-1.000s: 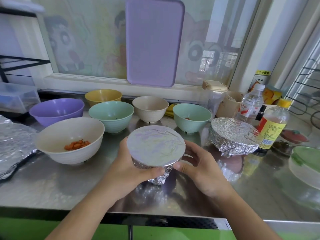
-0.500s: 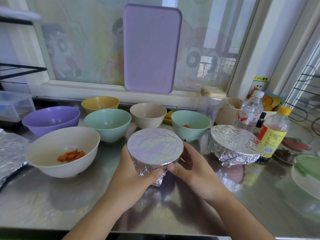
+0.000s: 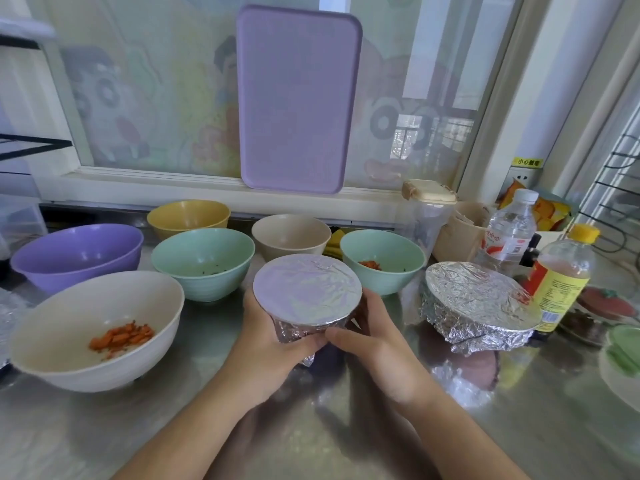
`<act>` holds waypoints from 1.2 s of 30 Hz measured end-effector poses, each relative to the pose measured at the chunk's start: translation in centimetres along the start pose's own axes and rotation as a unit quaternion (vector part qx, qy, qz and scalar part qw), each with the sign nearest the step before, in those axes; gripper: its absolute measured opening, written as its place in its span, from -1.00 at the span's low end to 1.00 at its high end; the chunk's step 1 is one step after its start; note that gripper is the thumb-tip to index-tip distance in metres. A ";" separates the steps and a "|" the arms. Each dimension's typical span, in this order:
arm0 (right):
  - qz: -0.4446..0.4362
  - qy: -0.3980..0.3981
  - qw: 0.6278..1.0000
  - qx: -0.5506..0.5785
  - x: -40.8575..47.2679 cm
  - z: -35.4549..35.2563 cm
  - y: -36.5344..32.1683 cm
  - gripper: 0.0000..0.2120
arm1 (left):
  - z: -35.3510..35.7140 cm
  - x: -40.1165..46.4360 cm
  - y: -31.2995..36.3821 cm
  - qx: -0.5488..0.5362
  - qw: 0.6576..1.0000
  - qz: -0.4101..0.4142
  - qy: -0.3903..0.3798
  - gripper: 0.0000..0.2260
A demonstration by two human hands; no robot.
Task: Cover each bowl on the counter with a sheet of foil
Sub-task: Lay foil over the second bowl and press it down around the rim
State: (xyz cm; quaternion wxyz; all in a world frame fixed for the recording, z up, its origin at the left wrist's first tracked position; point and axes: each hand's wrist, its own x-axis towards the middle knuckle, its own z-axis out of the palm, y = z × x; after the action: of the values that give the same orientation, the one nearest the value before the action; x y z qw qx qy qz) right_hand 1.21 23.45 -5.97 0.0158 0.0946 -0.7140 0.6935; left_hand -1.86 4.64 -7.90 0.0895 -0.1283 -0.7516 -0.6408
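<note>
Both hands, left hand (image 3: pixel 273 344) and right hand (image 3: pixel 377 351), cup the small foil-wrapped bowl (image 3: pixel 306 299) at mid-tabletop (image 3: pixel 519 427), fingers closed around its crimped sides, with the larger wrapped bowl (image 3: pixel 479 306) just to its right. Pressing too hard could tear the thin foil or pull the smooth top loose, and a loose skirt near the base may spring open once released. Six bowls are still uncovered, and reaching past the white bowl (image 3: pixel 93 327) with carrot bits could tip it or knock the bottle (image 3: pixel 562 278).

Daylight comes through a cartoon-decorated window (image 3: pixel 145 98) above a shiny steel counter (image 3: pixel 104 427).
</note>
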 end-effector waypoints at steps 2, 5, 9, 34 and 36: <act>0.012 -0.002 1.000 0.018 0.0 0.1 -0.5 -0.28 | -0.1 0.2 -0.1 -0.002 1.000 -0.006 0.004 0.01; 0.064 0.075 0.993 0.057 1.0 -0.3 -1.5 -0.47 | -0.6 0.1 0.2 -0.004 0.999 -0.025 0.021 -0.01; 0.189 0.262 0.937 0.134 4.7 -2.1 -2.6 -0.61 | -0.8 0.1 0.4 0.005 0.999 -0.032 0.034 -0.10; 0.151 0.229 0.959 0.069 2.4 -7.4 -13.4 -0.82 | 6.3 2.0 3.5 0.014 0.997 0.069 -0.022 -0.31; 0.153 0.215 0.963 0.054 1.0 -8.1 -13.8 -0.80 | 7.9 3.3 3.1 0.035 0.997 0.072 -0.021 -0.36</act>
State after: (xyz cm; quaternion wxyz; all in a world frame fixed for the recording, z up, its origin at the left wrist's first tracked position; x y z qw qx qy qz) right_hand 1.54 31.11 8.13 0.0572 -0.1660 -0.6611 0.7295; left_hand -3.81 13.13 -5.31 0.1237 -0.1922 -0.7640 -0.6034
